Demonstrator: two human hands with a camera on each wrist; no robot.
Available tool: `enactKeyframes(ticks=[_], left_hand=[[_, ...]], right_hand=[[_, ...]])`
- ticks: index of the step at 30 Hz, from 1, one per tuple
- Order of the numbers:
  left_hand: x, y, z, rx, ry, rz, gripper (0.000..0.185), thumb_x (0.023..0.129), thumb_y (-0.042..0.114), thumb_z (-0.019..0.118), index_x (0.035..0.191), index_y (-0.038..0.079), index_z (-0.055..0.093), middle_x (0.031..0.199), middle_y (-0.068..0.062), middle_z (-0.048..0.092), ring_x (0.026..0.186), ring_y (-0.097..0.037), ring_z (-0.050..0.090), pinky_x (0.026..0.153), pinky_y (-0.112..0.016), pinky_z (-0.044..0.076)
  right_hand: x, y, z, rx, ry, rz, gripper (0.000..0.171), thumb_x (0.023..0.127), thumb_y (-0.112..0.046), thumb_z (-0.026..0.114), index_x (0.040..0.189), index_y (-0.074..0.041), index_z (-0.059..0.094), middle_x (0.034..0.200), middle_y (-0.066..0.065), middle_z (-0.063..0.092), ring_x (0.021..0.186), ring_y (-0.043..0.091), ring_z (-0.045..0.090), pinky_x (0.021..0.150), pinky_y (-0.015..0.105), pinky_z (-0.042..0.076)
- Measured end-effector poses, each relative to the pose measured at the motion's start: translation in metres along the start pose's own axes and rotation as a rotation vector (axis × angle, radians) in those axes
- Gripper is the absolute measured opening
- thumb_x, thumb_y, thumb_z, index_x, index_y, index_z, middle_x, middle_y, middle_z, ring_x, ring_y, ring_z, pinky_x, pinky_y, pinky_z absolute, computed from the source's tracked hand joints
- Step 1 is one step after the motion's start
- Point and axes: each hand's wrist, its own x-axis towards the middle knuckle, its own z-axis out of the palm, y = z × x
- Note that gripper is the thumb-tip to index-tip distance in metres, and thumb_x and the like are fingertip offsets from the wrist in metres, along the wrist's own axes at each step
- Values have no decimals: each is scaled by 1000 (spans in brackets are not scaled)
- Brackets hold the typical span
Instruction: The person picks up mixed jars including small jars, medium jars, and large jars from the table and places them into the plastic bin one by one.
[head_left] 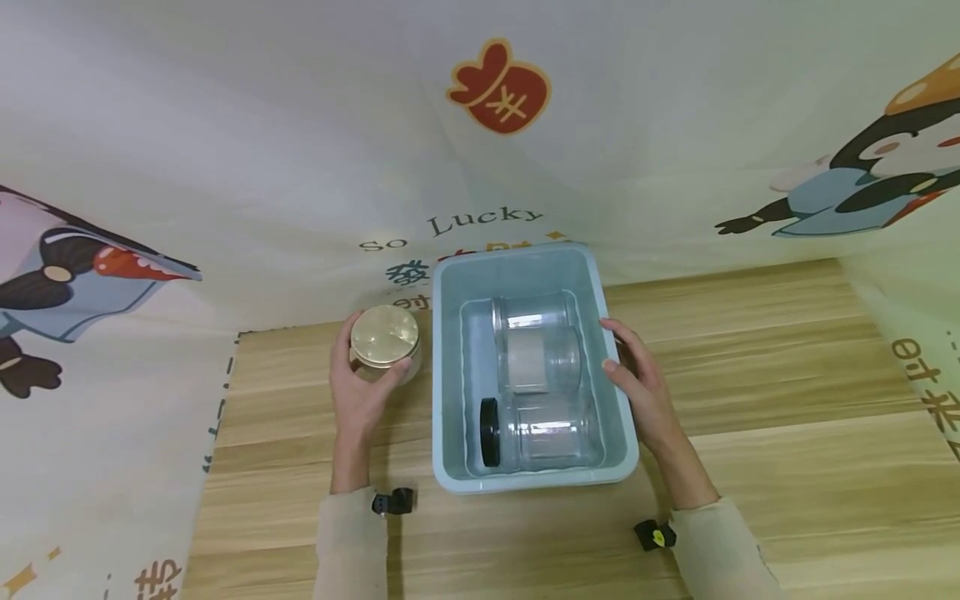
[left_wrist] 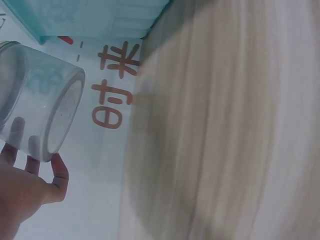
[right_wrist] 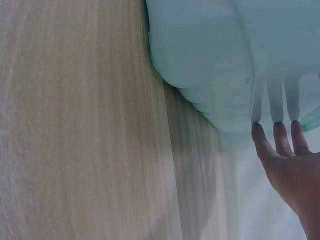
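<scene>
Gold-lidded jar (head_left: 385, 340), clear-walled, stands on the wooden table (head_left: 787, 433) just left of the pale blue bin (head_left: 457, 475), grasped by the left hand (head_left: 363, 392). Three clear jars lie inside the bin. Right hand (head_left: 637, 379) rests straight-fingered against its right wall.

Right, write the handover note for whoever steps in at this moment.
Left hand: grips a clear jar with a gold lid, on the wooden table just left of the bin.
Right hand: open, straight fingers resting against the right rim of the light blue bin.
Done: three clear jars lie on their sides in the bin, the nearest with a black lid.
Left: apparently the gold-lidded jar, outside the bin.
</scene>
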Motion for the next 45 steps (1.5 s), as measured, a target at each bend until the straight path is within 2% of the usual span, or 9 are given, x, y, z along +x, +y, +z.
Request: enactKeyframes(ticks=[5, 10, 16, 21, 25, 29, 33, 40, 45], left_hand=[[3, -13, -3, 3, 15, 26, 90, 66, 12, 88, 146, 20, 48, 136, -7, 49, 120, -14, 43, 97, -43, 33], [3, -15, -6, 15, 18, 60, 90, 63, 15, 90, 144, 23, 50, 132, -5, 49, 119, -14, 44, 98, -46, 35], [3, -10, -6, 28, 15, 64, 89, 64, 16, 90, 143, 21, 51, 128, -4, 49, 118, -14, 43, 96, -43, 37], [5, 2, -3, 4, 1, 67, 89, 65, 15, 89, 144, 15, 48, 130, -7, 47, 118, -15, 44, 101, -48, 36], [2, 29, -2, -28, 5, 79, 88, 64, 9, 85, 143, 4, 47, 128, -10, 47, 117, -17, 45, 103, -53, 35], [-3, 51, -1, -50, -17, 102, 88, 63, 5, 83, 142, -3, 45, 128, -14, 47, 116, -15, 45, 104, -53, 35], [-6, 61, 1, -57, -47, 115, 88, 64, 8, 82, 142, -5, 44, 130, -20, 46, 117, -16, 45, 105, -53, 33], [-7, 64, 0, -53, -48, 127, 87, 63, 9, 82, 142, -3, 45, 134, -20, 47, 119, -19, 45, 105, -54, 32], [-7, 68, -1, -59, -50, 145, 87, 63, 8, 82, 141, -4, 46, 134, -22, 47, 119, -19, 45, 105, -53, 32]], right_hand=[[-1, 0, 1, -4, 5, 13, 46, 100, -9, 49, 146, -14, 46, 148, 12, 42, 119, 28, 48, 83, 32, 54], [-1, -1, 3, 12, 4, 8, 46, 100, -8, 49, 146, -14, 46, 148, 13, 42, 119, 28, 48, 83, 32, 54], [0, -2, 4, 37, -8, 1, 47, 100, -8, 48, 147, -14, 45, 147, 14, 42, 118, 28, 48, 82, 32, 54], [2, -4, 2, 45, 6, 2, 47, 100, -7, 48, 146, -15, 47, 145, 11, 43, 118, 28, 48, 82, 31, 54], [3, -5, 2, 25, 3, 9, 47, 100, -8, 49, 146, -15, 46, 145, 11, 44, 118, 28, 49, 81, 31, 55], [1, -5, 1, -8, 6, 1, 48, 100, -7, 48, 147, -15, 45, 147, 11, 43, 119, 29, 49, 81, 31, 55], [-1, -5, 1, -44, -3, -10, 49, 100, -6, 47, 148, -15, 44, 148, 12, 42, 121, 32, 48, 81, 32, 55], [0, -6, -2, -83, -62, -15, 55, 98, -1, 44, 150, -17, 39, 146, 19, 42, 117, 37, 49, 77, 38, 57], [2, -8, -3, -115, -84, -25, 58, 97, 2, 43, 151, -17, 38, 148, 18, 40, 121, 35, 46, 82, 37, 55]])
